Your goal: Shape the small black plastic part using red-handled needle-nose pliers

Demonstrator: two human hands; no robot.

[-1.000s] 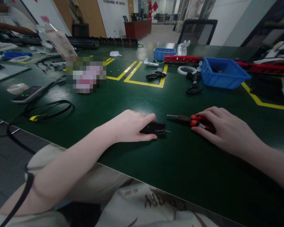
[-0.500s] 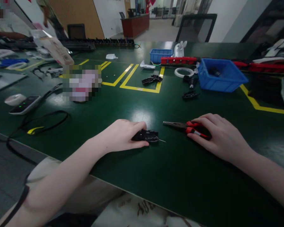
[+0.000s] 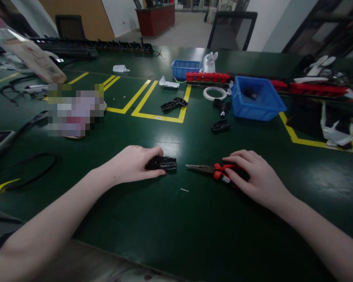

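Left hand (image 3: 135, 162) and right hand (image 3: 254, 172) toward the near edge of the bench (image 3: 141, 223).
We see the left fingers grasping a black part (image 3: 169, 163), probably to steady it; the right fingers clasp long-nosed pliers (image 3: 204, 168), apparently levelled so that their tips face the part's exposed end, without touching. Between pliers and near edge lies a thin pin (image 3: 184, 190). Toward the far edge we find a blue bin (image 3: 257, 112), presumably set back for working room.
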